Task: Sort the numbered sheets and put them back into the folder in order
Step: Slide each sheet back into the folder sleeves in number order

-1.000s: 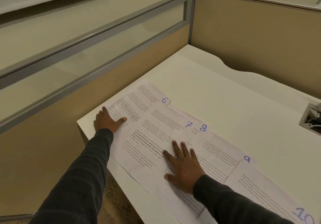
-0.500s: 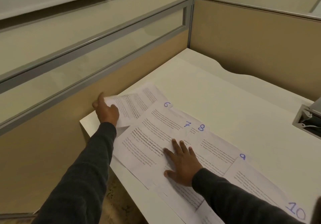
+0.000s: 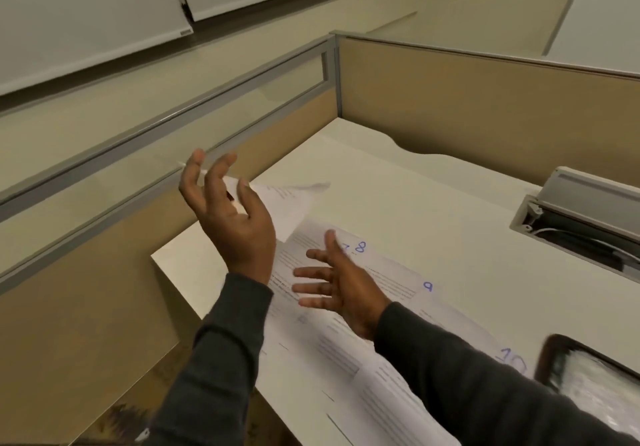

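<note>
Printed sheets with blue handwritten numbers lie overlapped in a row on the white desk (image 3: 415,203): sheet 8 (image 3: 360,247), sheet 9 (image 3: 428,286) and sheet 10 (image 3: 512,359) show their numbers. The 7 is mostly hidden behind my right hand. My left hand (image 3: 232,224) is raised above the desk's left end, palm towards me. It holds one blurred sheet (image 3: 287,206) in the air between thumb and fingers; this sheet's number is out of sight. My right hand (image 3: 339,290) hovers over the row with spread, straight fingers and holds nothing.
Beige partition walls (image 3: 485,110) close the desk at the back and left. An open cable box (image 3: 575,227) sits in the desk at the right. A dark-edged, blurred flat object (image 3: 588,380) lies at the lower right. The desk's left edge drops off near my left arm.
My left hand has lifted the leftmost sheet off the desk and turned palm up. My right hand has come off the sheets it pressed. The view tilted upward.
</note>
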### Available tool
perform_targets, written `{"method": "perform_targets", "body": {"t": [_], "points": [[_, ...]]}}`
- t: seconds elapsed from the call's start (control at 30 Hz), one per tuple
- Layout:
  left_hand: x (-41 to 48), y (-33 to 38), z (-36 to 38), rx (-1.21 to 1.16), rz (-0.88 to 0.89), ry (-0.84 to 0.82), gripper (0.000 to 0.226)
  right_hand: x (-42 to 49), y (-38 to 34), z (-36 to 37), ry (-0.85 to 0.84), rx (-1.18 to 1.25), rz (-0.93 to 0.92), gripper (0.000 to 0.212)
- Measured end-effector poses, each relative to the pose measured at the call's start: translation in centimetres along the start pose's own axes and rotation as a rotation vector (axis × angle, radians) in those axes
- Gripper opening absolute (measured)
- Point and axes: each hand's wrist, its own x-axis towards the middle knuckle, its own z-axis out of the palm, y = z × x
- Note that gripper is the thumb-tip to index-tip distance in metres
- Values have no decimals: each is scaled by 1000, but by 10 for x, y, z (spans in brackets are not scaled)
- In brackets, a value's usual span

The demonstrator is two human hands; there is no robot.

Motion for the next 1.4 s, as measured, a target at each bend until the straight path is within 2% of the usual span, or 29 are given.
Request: {"method": "perform_targets", "body": {"t": [0.1, 0.17, 0.23, 0.27, 0.5, 0.6, 0.73, 0.77, 0.9, 0.97, 1.07, 1.17, 1.3, 1.4], "points": [[-62, 63, -6, -59, -48, -40, 27, -36, -15, -30, -11, 368, 13, 91], [-109, 101, -11, -101, -80, -102, 28, -70, -22, -61, 60, 462, -42, 74], [-158, 133, -12, -141, -101, -196, 30, -105, -22, -97, 192, 423, -106, 46], [-183, 149, -13, -154, -112, -247, 31, -122, -20, -118, 257, 387, -114, 39], [-339, 254, -21, -211, -173, -630, 39, -269, 1, -278, 597, 33, -183, 33], [-395, 282, -13, -225, -158, -863, 35, -332, 2, -345, 733, -101, -241, 29], [-468, 307, 21, -258, 27, -1191, 10, -402, 5, -413, 913, -290, -285, 21], [-486, 312, 32, -246, 76, -1268, 12, -417, 5, -425, 954, -332, -294, 21], [-543, 335, 88, -87, 339, -1530, 49, -467, 3, -458, 1104, -551, -322, 23], [-557, 349, 121, 8, 469, -1633, 60, -485, 4, -469, 1162, -600, -369, 17], [-566, 366, 160, 117, 598, -1725, 57, -506, 6, -482, 1226, -551, -452, 10], [-569, 378, 179, 125, 646, -1748, 43, -519, 6, -491, 1249, -446, -535, 17], [-570, 389, 189, 63, 640, -1694, 15, -531, 7, -501, 1244, -246, -590, 24], [-569, 390, 192, -9, 597, -1680, 15, -534, 7, -507, 1219, -107, -643, 27]]}}
